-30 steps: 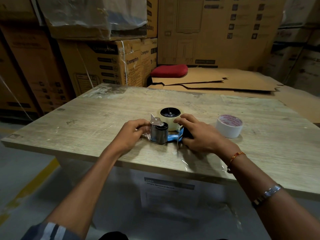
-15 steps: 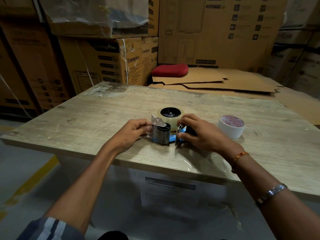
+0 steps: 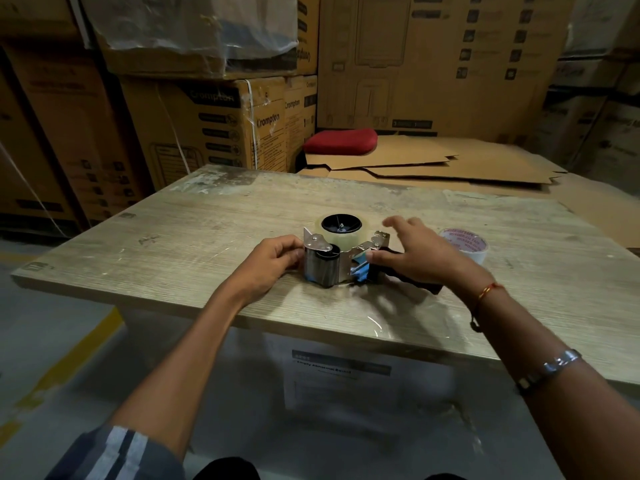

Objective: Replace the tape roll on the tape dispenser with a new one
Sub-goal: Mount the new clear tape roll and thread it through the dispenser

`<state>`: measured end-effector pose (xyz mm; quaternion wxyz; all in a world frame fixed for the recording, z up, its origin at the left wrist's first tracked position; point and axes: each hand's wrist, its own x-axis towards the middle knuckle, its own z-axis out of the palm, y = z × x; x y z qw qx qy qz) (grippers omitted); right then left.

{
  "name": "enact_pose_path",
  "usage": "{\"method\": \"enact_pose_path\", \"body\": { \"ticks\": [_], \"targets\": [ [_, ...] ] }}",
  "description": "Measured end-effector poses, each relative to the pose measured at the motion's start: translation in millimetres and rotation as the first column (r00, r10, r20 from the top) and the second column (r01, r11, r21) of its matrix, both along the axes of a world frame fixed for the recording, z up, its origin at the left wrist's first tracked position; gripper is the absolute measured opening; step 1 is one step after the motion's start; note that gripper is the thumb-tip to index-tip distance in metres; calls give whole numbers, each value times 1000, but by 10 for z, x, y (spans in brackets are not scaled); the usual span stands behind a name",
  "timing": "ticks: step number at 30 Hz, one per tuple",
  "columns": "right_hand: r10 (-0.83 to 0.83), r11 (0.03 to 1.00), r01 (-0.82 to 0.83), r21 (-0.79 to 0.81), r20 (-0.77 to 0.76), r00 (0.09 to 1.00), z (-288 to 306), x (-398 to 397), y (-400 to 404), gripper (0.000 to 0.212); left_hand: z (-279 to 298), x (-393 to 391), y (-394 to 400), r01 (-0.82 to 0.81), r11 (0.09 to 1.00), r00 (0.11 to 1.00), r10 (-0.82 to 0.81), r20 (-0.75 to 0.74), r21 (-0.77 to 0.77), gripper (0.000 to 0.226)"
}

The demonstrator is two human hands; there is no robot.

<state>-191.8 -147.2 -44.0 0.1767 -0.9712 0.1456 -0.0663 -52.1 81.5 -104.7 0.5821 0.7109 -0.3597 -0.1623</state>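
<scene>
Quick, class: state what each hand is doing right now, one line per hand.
Left hand: fingers curled, gripping the front end of the tape dispenser.
Right hand: open, fingers spread, thumb touching the dispenser.

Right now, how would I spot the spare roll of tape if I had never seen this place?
Start at the wooden table in front of the stacked cardboard boxes. On it, past the right hand, a loose white tape roll lies flat by itself. Unlike the clear roll mounted on the metal dispenser, it is white with red print on top and no hand touches it.
</scene>
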Motion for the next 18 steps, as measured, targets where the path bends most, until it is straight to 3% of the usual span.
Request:
{"method": "enact_pose_path", "body": {
  "ticks": [3,7,12,18],
  "targets": [
    [-68,998,67,-13,-170,983,67,5,-71,87,-9,2,-32,-27,1000,1000,27,14,8,23],
    [20,932,85,352,-285,958,20,-6,-166,73,5,8,-36,-72,997,997,71,22,14,28],
    [235,660,73,748,-298,925,-41,-64,-212,66,66,35,-44,-98,994,994,100,40,-46,23],
    [181,348,130,928,-203,962,-200,140,-301,57,167,350,-278,-83,995,996,84,23,-59,21]
  ]
}}
